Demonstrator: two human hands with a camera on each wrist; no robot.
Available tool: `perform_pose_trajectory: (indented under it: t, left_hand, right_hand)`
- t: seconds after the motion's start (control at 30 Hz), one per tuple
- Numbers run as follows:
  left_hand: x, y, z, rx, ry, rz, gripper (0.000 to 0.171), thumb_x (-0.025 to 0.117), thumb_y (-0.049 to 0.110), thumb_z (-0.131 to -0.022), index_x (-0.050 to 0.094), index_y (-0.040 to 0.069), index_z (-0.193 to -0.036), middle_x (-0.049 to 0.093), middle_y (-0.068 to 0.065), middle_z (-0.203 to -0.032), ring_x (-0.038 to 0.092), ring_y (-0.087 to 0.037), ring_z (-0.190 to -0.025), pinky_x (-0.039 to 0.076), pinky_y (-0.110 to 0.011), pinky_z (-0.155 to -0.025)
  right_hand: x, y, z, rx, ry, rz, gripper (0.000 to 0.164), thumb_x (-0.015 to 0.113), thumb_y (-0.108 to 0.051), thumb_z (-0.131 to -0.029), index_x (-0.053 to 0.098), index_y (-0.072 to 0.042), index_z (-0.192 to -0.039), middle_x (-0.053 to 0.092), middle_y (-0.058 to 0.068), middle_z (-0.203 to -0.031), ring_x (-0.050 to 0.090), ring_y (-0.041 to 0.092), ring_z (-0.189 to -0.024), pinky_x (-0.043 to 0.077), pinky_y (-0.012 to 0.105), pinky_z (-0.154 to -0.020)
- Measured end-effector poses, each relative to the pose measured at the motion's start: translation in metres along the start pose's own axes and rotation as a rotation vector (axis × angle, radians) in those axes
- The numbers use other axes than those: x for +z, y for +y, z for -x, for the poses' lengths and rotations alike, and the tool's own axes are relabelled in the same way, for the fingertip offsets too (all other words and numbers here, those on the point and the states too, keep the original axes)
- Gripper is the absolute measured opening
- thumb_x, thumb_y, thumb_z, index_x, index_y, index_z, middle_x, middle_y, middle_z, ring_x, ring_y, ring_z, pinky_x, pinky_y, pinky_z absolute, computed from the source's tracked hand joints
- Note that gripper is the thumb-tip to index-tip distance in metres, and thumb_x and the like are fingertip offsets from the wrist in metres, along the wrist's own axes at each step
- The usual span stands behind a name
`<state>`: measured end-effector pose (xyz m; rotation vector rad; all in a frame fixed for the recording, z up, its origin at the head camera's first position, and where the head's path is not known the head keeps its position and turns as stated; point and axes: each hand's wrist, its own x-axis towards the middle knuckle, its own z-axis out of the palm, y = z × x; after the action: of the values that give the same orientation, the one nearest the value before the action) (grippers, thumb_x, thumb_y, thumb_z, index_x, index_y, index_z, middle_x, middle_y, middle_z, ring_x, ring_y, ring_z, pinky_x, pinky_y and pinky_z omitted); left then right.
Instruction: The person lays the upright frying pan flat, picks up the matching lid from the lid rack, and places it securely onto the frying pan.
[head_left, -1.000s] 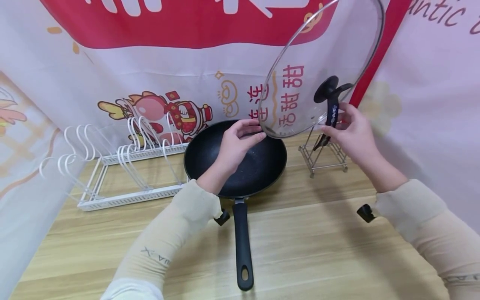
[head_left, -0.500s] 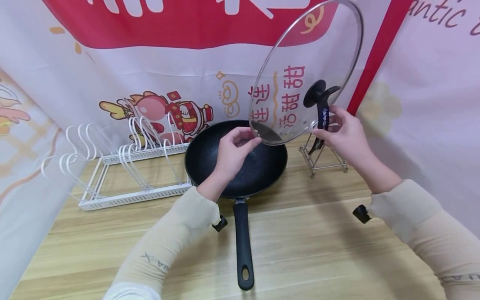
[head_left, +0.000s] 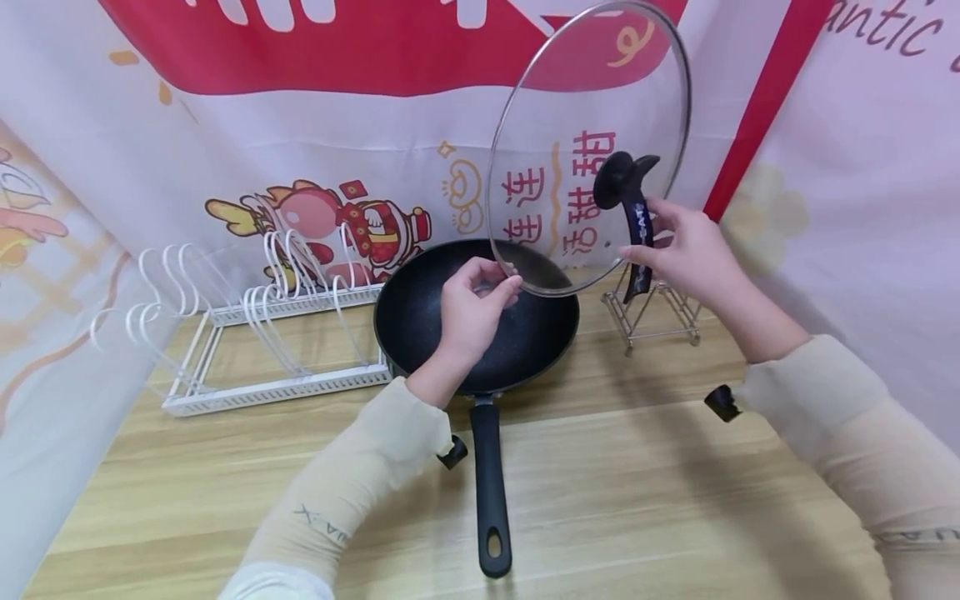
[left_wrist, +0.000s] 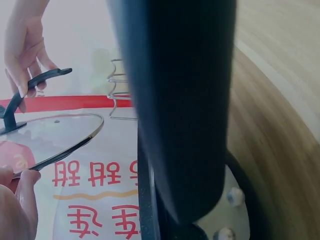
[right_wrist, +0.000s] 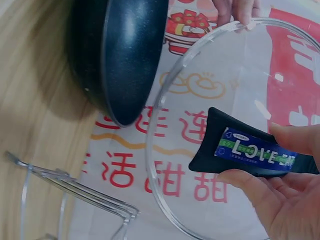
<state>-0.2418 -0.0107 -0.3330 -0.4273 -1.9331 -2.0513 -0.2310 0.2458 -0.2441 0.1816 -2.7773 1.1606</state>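
Observation:
A round glass lid (head_left: 555, 142) with a metal rim is held tilted up on edge above the back right of a black wok (head_left: 420, 312). My right hand (head_left: 693, 250) grips its black handle (right_wrist: 250, 150), which bears a blue and green label, between thumb and fingers. With thumb and fingertips my left hand (head_left: 472, 308) pinches the lid's lower left rim, over the wok. In the left wrist view the lid's edge (left_wrist: 82, 142) runs between both hands. The wok's black handle (head_left: 491, 492) points toward me.
Left of the wok stands a white wire dish rack (head_left: 277, 379). A small metal wire stand (head_left: 660, 321) sits to the right, below my right hand. A printed cloth (head_left: 337, 125) hangs behind the wooden table (head_left: 615, 500).
The lid has moved left, with my right hand travelling along with it. It now shows more fully in the head view. My left hand stays near the same spot at the rim.

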Motion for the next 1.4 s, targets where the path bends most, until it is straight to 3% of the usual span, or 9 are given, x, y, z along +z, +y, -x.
perform_pose_trajectory:
  t: [0.13, 0.23, 0.37, 0.6, 0.77, 0.87, 1.03, 1.23, 1.4]
  left_hand:
    - [0.001, -0.001, 0.003, -0.012, 0.041, 0.028, 0.013, 0.073, -0.008, -0.09, 0.063, -0.009, -0.097, 0.069, -0.021, -0.096, 0.073, -0.016, -0.078, 0.062, -0.03, -0.075]
    - [0.002, -0.003, 0.005, -0.005, 0.073, 0.051, 0.013, 0.073, -0.009, -0.09, 0.062, -0.01, -0.096, 0.069, -0.023, -0.094, 0.072, -0.016, -0.077, 0.062, -0.03, -0.074]
    - [0.003, -0.006, 0.007, -0.003, 0.1, 0.082, 0.012, 0.073, -0.011, -0.089, 0.062, -0.011, -0.095, 0.069, -0.022, -0.092, 0.071, -0.013, -0.074, 0.062, -0.03, -0.073]
    - [-0.001, -0.006, 0.012, -0.025, 0.121, 0.149, 0.014, 0.072, -0.012, -0.089, 0.062, -0.011, -0.098, 0.069, -0.022, -0.092, 0.069, -0.01, -0.07, 0.062, -0.031, -0.075]
    - [-0.005, -0.005, 0.016, -0.065, 0.138, 0.179, 0.013, 0.072, -0.011, -0.09, 0.063, -0.008, -0.097, 0.07, -0.019, -0.092, 0.07, -0.011, -0.071, 0.062, -0.031, -0.076]
    - [-0.006, -0.005, 0.018, -0.091, 0.147, 0.206, 0.012, 0.071, -0.012, -0.09, 0.063, -0.007, -0.096, 0.069, -0.014, -0.088, 0.07, -0.011, -0.071, 0.062, -0.03, -0.075]
    - [-0.007, -0.002, 0.022, -0.127, 0.162, 0.264, 0.013, 0.07, -0.015, -0.09, 0.062, -0.005, -0.094, 0.068, -0.008, -0.083, 0.07, -0.011, -0.068, 0.062, -0.029, -0.073]
    - [-0.009, 0.003, 0.026, -0.188, 0.163, 0.292, 0.013, 0.07, -0.012, -0.091, 0.063, -0.003, -0.096, 0.067, -0.009, -0.084, 0.07, -0.012, -0.072, 0.061, -0.029, -0.074]
    - [-0.01, 0.005, 0.03, -0.254, 0.178, 0.316, 0.012, 0.07, -0.011, -0.091, 0.063, -0.002, -0.095, 0.065, -0.009, -0.084, 0.07, -0.013, -0.072, 0.061, -0.027, -0.074]
  right_hand:
    - [-0.004, -0.009, -0.007, -0.017, -0.065, 0.12, 0.076, 0.07, -0.021, -0.098, 0.03, -0.001, -0.16, 0.059, 0.031, -0.129, 0.066, 0.044, -0.102, 0.061, 0.045, -0.073]
    - [-0.006, -0.015, -0.012, -0.018, -0.117, 0.174, 0.076, 0.067, -0.023, -0.1, 0.026, 0.002, -0.16, 0.056, 0.034, -0.133, 0.061, 0.046, -0.109, 0.053, 0.058, -0.091]
    - [-0.006, -0.021, -0.016, -0.011, -0.148, 0.191, 0.076, 0.065, -0.023, -0.101, 0.024, 0.003, -0.16, 0.053, 0.035, -0.135, 0.053, 0.047, -0.116, 0.044, 0.063, -0.1]
    - [-0.004, -0.032, -0.019, -0.012, -0.16, 0.245, 0.075, 0.065, -0.024, -0.101, 0.025, 0.0, -0.161, 0.053, 0.035, -0.137, 0.06, 0.039, -0.095, 0.051, 0.056, -0.089]
    - [-0.001, -0.038, -0.02, -0.016, -0.178, 0.224, 0.074, 0.066, -0.024, -0.101, 0.028, -0.002, -0.16, 0.056, 0.03, -0.129, 0.06, 0.032, -0.079, 0.054, 0.042, -0.073]
    - [0.001, -0.04, -0.019, -0.028, -0.181, 0.199, 0.071, 0.066, -0.022, -0.101, 0.031, -0.002, -0.16, 0.057, 0.028, -0.129, 0.06, 0.033, -0.083, 0.052, 0.039, -0.071]
    - [0.0, -0.045, -0.019, -0.05, -0.185, 0.176, 0.068, 0.064, -0.022, -0.102, 0.033, -0.003, -0.159, 0.056, 0.027, -0.13, 0.062, 0.037, -0.097, 0.054, 0.043, -0.078]
    - [0.001, -0.05, -0.019, -0.079, -0.167, 0.159, 0.063, 0.066, -0.023, -0.101, 0.041, -0.002, -0.155, 0.058, 0.026, -0.121, 0.063, 0.034, -0.088, 0.051, 0.033, -0.069]
    - [0.004, -0.05, -0.019, -0.071, -0.155, 0.128, 0.057, 0.067, -0.022, -0.1, 0.048, -0.003, -0.151, 0.06, 0.022, -0.113, 0.061, 0.031, -0.085, 0.052, 0.034, -0.069]
